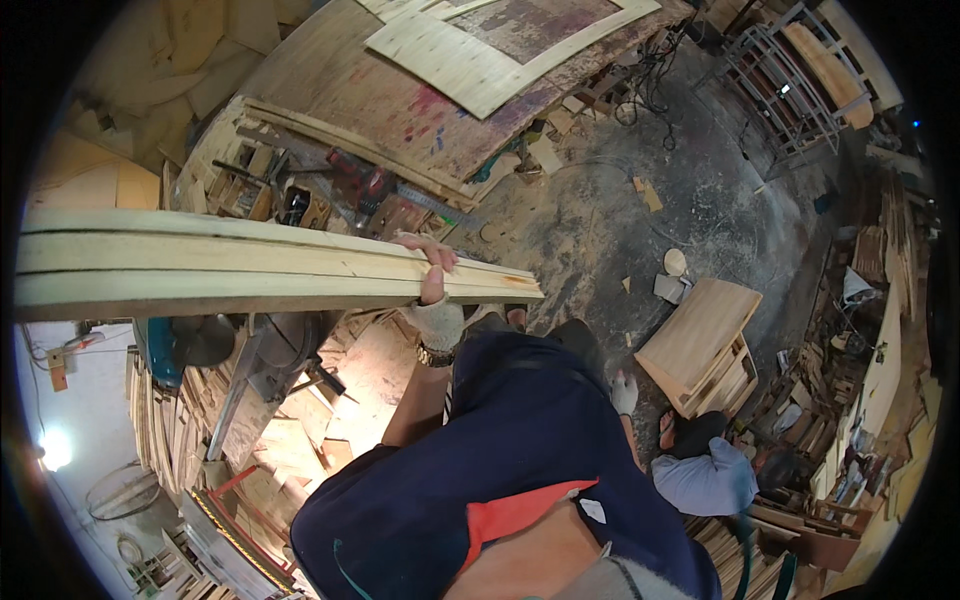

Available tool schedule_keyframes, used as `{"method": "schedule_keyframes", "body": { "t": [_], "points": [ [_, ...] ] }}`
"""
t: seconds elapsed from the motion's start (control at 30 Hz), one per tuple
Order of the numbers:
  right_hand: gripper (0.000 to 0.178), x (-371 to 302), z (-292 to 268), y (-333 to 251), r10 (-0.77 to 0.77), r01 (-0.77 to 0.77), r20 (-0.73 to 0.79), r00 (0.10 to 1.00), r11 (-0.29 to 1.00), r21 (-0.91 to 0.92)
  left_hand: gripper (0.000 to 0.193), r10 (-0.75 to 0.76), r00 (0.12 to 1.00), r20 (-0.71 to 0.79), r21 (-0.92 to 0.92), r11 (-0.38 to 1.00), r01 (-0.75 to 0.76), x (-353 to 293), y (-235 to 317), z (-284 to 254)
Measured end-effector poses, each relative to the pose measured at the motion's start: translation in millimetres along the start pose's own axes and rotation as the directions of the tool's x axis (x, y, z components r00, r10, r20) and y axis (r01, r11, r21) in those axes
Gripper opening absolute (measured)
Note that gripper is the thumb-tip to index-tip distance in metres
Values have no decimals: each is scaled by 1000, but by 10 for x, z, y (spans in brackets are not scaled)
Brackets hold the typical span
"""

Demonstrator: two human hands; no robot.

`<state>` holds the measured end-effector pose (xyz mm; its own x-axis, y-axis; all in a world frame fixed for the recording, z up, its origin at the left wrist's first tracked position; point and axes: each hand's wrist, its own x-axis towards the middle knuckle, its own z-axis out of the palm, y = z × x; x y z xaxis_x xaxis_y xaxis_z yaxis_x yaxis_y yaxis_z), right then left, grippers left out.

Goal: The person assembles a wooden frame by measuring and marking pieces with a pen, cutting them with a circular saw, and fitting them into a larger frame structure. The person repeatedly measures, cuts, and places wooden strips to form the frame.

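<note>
My left hand (433, 277), in a fingerless work glove with a watch at the wrist, is closed around a bundle of long pale wooden strips (220, 262). The thumb presses on the near side and the fingers wrap over the far edge. The strips lie side by side, reaching from the left rim of the view to just past my hand. My right hand (624, 392), also in a pale glove, hangs low by my right side near a small wooden cabinet (700, 340). Its fingers point down, loosely apart, with nothing seen in them.
Ahead stands a stained worktable (330, 70) bearing a cut plywood frame (480, 80) and a red power tool (362, 180). A circular saw blade (205, 340) sits below the strips. A person in a blue shirt (705, 478) is low at right, beside scrap wood (800, 390). Metal frames (790, 90) stand far right.
</note>
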<state>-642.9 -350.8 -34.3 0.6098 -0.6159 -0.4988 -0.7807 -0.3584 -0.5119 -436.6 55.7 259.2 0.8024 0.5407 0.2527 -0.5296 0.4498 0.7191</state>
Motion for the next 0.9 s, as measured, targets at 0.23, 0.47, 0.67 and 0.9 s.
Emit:
{"method": "schedule_keyframes", "body": {
  "t": [0.23, 0.47, 0.67, 0.9],
  "points": [
    [59, 698, -177, -2088, -395, 330, 116, 911, 870, 367, 45, -76, 996, 51, -6, 997, 77, 320, -646, 613],
    [88, 908, -618, -3922, -834, 766, 463, 301, 500, 403, 42, -65, 990, -126, 52, 996, 72, 625, -1331, 1329],
    [75, 1660, -861, -4610, -827, 958, 535, 173, 267, 103, 36, -57, 943, -329, 223, 965, 136, 872, -1997, 1983],
    [41, 2658, -1273, -4679, -688, 973, 707, 163, 232, 1, 30, -252, 754, -607, 163, 888, 429, 880, -2757, 2008]
  ]
}}
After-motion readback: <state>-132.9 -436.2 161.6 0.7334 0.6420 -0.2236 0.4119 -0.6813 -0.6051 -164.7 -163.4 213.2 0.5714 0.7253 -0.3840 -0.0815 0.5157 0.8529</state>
